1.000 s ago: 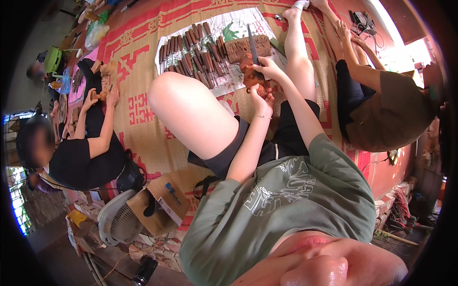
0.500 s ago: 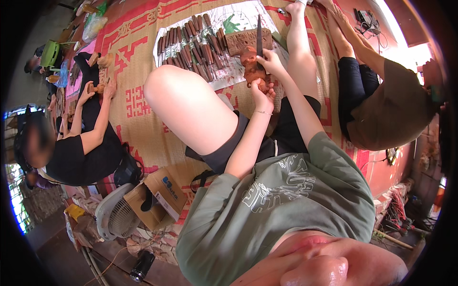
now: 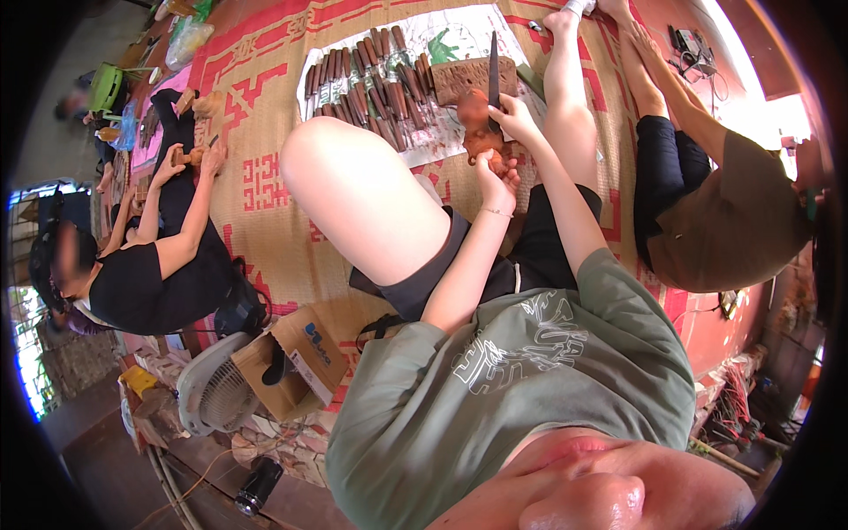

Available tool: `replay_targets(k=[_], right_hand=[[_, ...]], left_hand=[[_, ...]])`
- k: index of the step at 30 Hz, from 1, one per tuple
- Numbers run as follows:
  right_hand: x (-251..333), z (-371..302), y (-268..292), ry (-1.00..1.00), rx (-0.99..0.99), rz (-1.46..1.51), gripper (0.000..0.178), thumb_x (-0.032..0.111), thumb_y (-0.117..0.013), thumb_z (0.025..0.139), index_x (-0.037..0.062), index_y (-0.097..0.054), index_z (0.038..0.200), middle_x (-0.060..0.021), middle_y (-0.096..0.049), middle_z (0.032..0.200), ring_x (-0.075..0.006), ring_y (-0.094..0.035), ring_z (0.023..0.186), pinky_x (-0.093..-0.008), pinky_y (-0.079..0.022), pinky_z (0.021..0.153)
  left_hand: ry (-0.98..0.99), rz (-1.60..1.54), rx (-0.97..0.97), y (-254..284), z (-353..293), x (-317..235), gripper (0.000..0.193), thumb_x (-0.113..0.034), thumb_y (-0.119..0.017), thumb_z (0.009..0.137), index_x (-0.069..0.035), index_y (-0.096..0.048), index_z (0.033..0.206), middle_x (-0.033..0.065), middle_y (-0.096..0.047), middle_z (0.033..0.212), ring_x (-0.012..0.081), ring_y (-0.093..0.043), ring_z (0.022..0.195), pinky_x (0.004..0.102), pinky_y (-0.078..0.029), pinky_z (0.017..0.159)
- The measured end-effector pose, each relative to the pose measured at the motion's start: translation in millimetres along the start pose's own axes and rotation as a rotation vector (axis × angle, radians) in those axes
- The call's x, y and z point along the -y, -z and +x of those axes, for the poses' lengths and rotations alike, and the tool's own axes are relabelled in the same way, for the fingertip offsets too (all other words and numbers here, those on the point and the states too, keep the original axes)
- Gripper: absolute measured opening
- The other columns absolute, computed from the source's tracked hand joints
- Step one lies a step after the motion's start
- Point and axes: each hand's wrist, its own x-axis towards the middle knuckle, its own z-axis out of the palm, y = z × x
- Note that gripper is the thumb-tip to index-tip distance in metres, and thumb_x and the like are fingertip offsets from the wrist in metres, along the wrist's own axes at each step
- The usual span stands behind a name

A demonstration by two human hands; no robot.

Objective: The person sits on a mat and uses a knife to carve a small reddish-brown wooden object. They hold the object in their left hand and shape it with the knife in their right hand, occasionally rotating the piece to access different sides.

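My left hand [image 3: 498, 182] is wrapped round the lower end of a reddish-brown carved wooden figure [image 3: 480, 141], held up beyond my knees. The figure's upper, rounded part is smeared by motion. In my right hand [image 3: 518, 118] is a long, dark, tapered file [image 3: 494, 72], gripped at its near end. Its blade points away from me and lies along the figure's right side; whether it touches the wood I cannot tell. Just beyond the figure, a rough brown wooden block [image 3: 452, 78] rests on a white sheet [image 3: 426, 157].
Several wooden-handled carving tools [image 3: 362, 84] lie in rows on the sheet, over a patterned straw mat [image 3: 265, 128]. At left, a co-worker's hands [image 3: 208, 162] hold a small wooden piece. Another person [image 3: 720, 212] sits at right. A cardboard box [image 3: 287, 367] and fan [image 3: 216, 389] stand behind, lower left.
The whole view has shifted slightly, so the scene sits further right. The file leans a little more to the right, and the figure's top has blurred. Both hands keep their hold.
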Motion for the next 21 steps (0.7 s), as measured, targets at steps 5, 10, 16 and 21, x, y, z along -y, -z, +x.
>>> replay_targets(k=[5, 10, 16, 21], right_hand=[[-6.8, -7.4, -3.1, 0.065, 0.127, 0.025, 0.022, 0.018, -0.058, 0.081, -0.0013, -0.055, 0.092, -0.0065, -0.053, 0.065, -0.0120, -0.048, 0.063, -0.0275, -0.043, 0.059], [2.0, -0.8, -5.7, -0.017, 0.020, 0.022, 0.025, 0.019, -0.059, 0.081, -0.0009, -0.056, 0.096, -0.0054, -0.055, 0.066, -0.0109, -0.049, 0.060, -0.0270, -0.042, 0.055], [-13.6, -4.9, -10.8, 0.112, 0.108, 0.120, 0.024, 0.020, -0.061, 0.079, -0.0003, -0.057, 0.091, -0.0025, -0.051, 0.061, -0.0103, -0.047, 0.052, -0.0268, -0.039, 0.048], [1.2, -4.4, -9.7, -0.060, 0.031, 0.054, 0.025, 0.021, -0.060, 0.080, -0.0007, -0.058, 0.091, -0.0044, -0.051, 0.060, -0.0113, -0.047, 0.051, -0.0271, -0.040, 0.048]], left_hand=[[-0.011, 0.017, 0.012, -0.3, -1.5, 1.2, 0.028, -0.040, -0.053, 0.072, -0.013, -0.044, 0.076, 0.0072, -0.056, 0.066, 0.0128, -0.048, 0.048, 0.0232, -0.041, 0.044], [0.000, 0.008, 0.019, -0.4, -1.5, -5.0, 0.028, -0.038, -0.053, 0.071, -0.012, -0.046, 0.079, 0.0066, -0.055, 0.065, 0.0128, -0.049, 0.048, 0.0229, -0.042, 0.045], [-0.018, 0.029, 0.002, 1.4, -3.3, -0.4, 0.031, -0.041, -0.053, 0.073, -0.013, -0.042, 0.068, 0.0075, -0.057, 0.064, 0.0129, -0.048, 0.046, 0.0227, -0.042, 0.043], [-0.022, 0.008, 0.042, 1.7, 0.6, -3.1, 0.032, -0.041, -0.053, 0.073, -0.014, -0.040, 0.062, 0.0073, -0.058, 0.064, 0.0124, -0.048, 0.045, 0.0229, -0.042, 0.042]])
